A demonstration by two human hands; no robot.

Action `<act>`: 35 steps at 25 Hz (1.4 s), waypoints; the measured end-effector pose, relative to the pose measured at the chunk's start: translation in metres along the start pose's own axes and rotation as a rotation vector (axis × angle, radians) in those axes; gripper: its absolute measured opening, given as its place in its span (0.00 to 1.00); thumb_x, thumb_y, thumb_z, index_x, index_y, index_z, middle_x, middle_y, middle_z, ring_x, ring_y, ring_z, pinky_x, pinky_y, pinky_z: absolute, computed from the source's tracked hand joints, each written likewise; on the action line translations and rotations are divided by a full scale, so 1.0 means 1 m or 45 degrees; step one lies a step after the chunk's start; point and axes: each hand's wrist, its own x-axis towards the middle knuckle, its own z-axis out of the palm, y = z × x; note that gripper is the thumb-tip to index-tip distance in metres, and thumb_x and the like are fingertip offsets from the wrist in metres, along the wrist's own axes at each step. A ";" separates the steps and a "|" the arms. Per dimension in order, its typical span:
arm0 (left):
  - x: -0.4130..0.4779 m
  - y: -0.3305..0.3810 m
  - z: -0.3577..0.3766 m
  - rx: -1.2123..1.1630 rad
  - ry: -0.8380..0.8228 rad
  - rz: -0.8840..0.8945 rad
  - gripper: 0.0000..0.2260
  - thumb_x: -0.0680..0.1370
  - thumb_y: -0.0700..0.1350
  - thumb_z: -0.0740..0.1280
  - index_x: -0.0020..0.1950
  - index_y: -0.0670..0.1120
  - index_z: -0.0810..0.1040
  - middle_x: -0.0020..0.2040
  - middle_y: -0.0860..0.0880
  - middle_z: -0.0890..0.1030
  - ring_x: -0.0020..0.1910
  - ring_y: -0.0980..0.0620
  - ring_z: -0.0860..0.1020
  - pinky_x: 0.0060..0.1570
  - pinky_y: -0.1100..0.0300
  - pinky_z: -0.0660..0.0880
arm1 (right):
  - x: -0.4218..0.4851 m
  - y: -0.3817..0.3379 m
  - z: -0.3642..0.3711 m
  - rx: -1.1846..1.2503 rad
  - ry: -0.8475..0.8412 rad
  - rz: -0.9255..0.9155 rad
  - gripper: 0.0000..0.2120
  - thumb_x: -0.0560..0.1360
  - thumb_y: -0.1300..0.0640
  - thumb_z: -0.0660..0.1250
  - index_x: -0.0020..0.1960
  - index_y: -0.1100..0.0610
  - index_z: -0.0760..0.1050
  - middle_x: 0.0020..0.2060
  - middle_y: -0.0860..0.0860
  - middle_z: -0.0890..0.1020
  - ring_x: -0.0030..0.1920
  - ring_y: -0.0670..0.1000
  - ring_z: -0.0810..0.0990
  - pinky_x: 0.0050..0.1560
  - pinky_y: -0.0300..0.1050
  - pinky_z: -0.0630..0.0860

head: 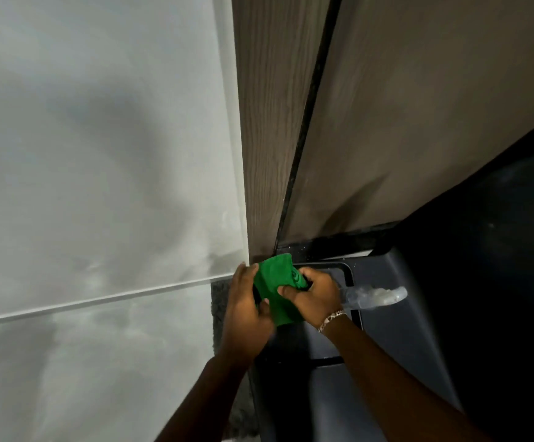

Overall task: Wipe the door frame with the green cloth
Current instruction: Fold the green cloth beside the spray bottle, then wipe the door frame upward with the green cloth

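Two hands are holding a green cloth at the foot of the door frame.

The green cloth is bright, soft and folded into a thick pad, sitting just below the brown wooden door frame. The left hand is gripping its left side and the right hand is pinching its right side, so the cloth is lying between both grips. The white wall is touching the frame's left edge; a dark gap is running along its right edge.
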 end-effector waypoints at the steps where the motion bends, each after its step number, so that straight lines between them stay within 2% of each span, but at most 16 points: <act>1: 0.002 0.012 -0.014 -0.098 0.067 -0.066 0.32 0.72 0.31 0.65 0.74 0.46 0.60 0.76 0.44 0.62 0.74 0.47 0.63 0.74 0.50 0.61 | -0.007 -0.014 -0.005 0.093 0.020 -0.045 0.07 0.65 0.62 0.78 0.41 0.59 0.81 0.39 0.56 0.87 0.42 0.58 0.85 0.46 0.56 0.83; 3: 0.003 0.042 -0.043 -0.354 0.145 -0.140 0.35 0.73 0.29 0.66 0.73 0.53 0.59 0.71 0.47 0.66 0.67 0.49 0.69 0.66 0.47 0.71 | -0.026 -0.049 -0.018 0.321 0.037 -0.155 0.08 0.66 0.65 0.78 0.43 0.60 0.82 0.38 0.56 0.87 0.39 0.56 0.85 0.43 0.54 0.83; 5: 0.006 0.082 -0.078 -0.552 0.168 -0.016 0.33 0.73 0.29 0.67 0.67 0.59 0.64 0.66 0.53 0.72 0.60 0.51 0.75 0.56 0.54 0.77 | -0.040 -0.101 -0.038 0.493 0.056 -0.338 0.10 0.65 0.67 0.79 0.42 0.58 0.83 0.36 0.53 0.87 0.35 0.48 0.84 0.37 0.44 0.81; 7: 0.008 0.132 -0.113 -0.642 0.191 0.135 0.27 0.72 0.30 0.69 0.61 0.58 0.71 0.59 0.53 0.80 0.51 0.55 0.82 0.43 0.66 0.79 | -0.050 -0.162 -0.062 0.605 0.065 -0.511 0.12 0.63 0.66 0.80 0.43 0.56 0.84 0.36 0.54 0.88 0.35 0.47 0.84 0.36 0.39 0.80; 10: 0.007 0.230 -0.175 -0.714 0.273 0.400 0.25 0.69 0.31 0.72 0.59 0.55 0.76 0.50 0.54 0.85 0.44 0.57 0.84 0.35 0.70 0.78 | -0.067 -0.270 -0.109 0.735 0.154 -0.822 0.14 0.59 0.61 0.80 0.43 0.53 0.85 0.39 0.55 0.87 0.37 0.50 0.86 0.36 0.38 0.81; 14: -0.013 0.357 -0.243 -0.646 0.360 0.894 0.28 0.66 0.31 0.75 0.52 0.62 0.76 0.46 0.64 0.85 0.47 0.60 0.82 0.39 0.68 0.79 | -0.107 -0.400 -0.170 0.757 0.374 -1.308 0.16 0.62 0.51 0.82 0.48 0.52 0.84 0.47 0.46 0.81 0.47 0.48 0.84 0.42 0.37 0.81; 16: -0.025 0.414 -0.270 -0.615 0.434 1.091 0.28 0.67 0.31 0.74 0.51 0.65 0.76 0.47 0.67 0.83 0.48 0.62 0.82 0.40 0.68 0.79 | -0.125 -0.454 -0.199 0.859 0.364 -1.435 0.19 0.64 0.49 0.78 0.53 0.49 0.81 0.51 0.47 0.83 0.49 0.48 0.85 0.43 0.38 0.82; 19: -0.045 0.498 -0.311 -0.494 0.547 1.394 0.26 0.69 0.34 0.74 0.52 0.65 0.75 0.48 0.64 0.83 0.46 0.61 0.82 0.41 0.66 0.80 | -0.150 -0.531 -0.241 0.965 0.363 -1.620 0.16 0.69 0.53 0.77 0.54 0.46 0.77 0.48 0.48 0.85 0.48 0.52 0.86 0.43 0.42 0.83; 21: -0.056 0.547 -0.340 -0.382 0.616 1.558 0.24 0.69 0.36 0.74 0.54 0.63 0.74 0.45 0.59 0.84 0.45 0.61 0.82 0.38 0.67 0.80 | -0.164 -0.579 -0.265 0.941 0.493 -1.752 0.22 0.71 0.59 0.75 0.61 0.45 0.72 0.50 0.43 0.84 0.50 0.49 0.84 0.47 0.45 0.82; 24: -0.061 0.604 -0.381 -0.235 0.800 1.749 0.18 0.71 0.42 0.71 0.58 0.56 0.75 0.45 0.56 0.82 0.42 0.59 0.82 0.38 0.68 0.78 | -0.178 -0.638 -0.291 0.911 0.634 -1.931 0.29 0.74 0.61 0.72 0.69 0.44 0.66 0.53 0.43 0.82 0.52 0.46 0.83 0.51 0.46 0.82; 27: -0.054 0.640 -0.425 -0.037 1.176 1.851 0.17 0.74 0.46 0.64 0.62 0.47 0.75 0.54 0.47 0.83 0.53 0.52 0.81 0.55 0.58 0.77 | -0.180 -0.683 -0.303 0.785 0.877 -2.056 0.27 0.76 0.60 0.69 0.70 0.44 0.65 0.60 0.46 0.78 0.57 0.42 0.79 0.56 0.39 0.78; 29: -0.039 0.658 -0.455 0.363 1.448 1.793 0.20 0.75 0.46 0.60 0.67 0.43 0.72 0.65 0.42 0.77 0.65 0.44 0.74 0.67 0.53 0.69 | -0.178 -0.702 -0.306 0.658 1.182 -2.035 0.24 0.77 0.59 0.67 0.70 0.45 0.67 0.61 0.49 0.75 0.54 0.38 0.75 0.54 0.34 0.73; 30: -0.031 0.663 -0.468 0.609 1.537 1.718 0.24 0.75 0.48 0.59 0.70 0.43 0.68 0.71 0.40 0.71 0.71 0.42 0.68 0.72 0.49 0.63 | -0.175 -0.710 -0.307 0.561 1.388 -1.965 0.23 0.77 0.59 0.65 0.70 0.46 0.68 0.61 0.51 0.74 0.54 0.41 0.74 0.53 0.38 0.71; 32: -0.014 0.666 -0.485 0.945 1.632 1.600 0.29 0.76 0.52 0.55 0.76 0.45 0.57 0.78 0.41 0.58 0.77 0.42 0.55 0.76 0.43 0.52 | -0.171 -0.720 -0.308 0.250 1.815 -1.839 0.20 0.76 0.59 0.62 0.67 0.49 0.74 0.65 0.57 0.75 0.60 0.55 0.75 0.55 0.51 0.70; 34: 0.001 0.666 -0.491 1.039 1.719 1.570 0.30 0.77 0.56 0.51 0.77 0.48 0.50 0.80 0.44 0.52 0.79 0.45 0.49 0.76 0.40 0.49 | -0.159 -0.720 -0.304 -0.070 1.980 -1.929 0.20 0.76 0.57 0.58 0.65 0.52 0.77 0.68 0.60 0.75 0.66 0.62 0.73 0.60 0.60 0.71; 35: 0.005 0.668 -0.493 1.061 1.755 1.560 0.31 0.77 0.57 0.49 0.77 0.49 0.48 0.80 0.45 0.51 0.79 0.46 0.47 0.76 0.40 0.48 | -0.152 -0.718 -0.302 -0.204 1.957 -1.975 0.20 0.77 0.54 0.56 0.66 0.53 0.76 0.70 0.59 0.74 0.70 0.62 0.70 0.65 0.63 0.68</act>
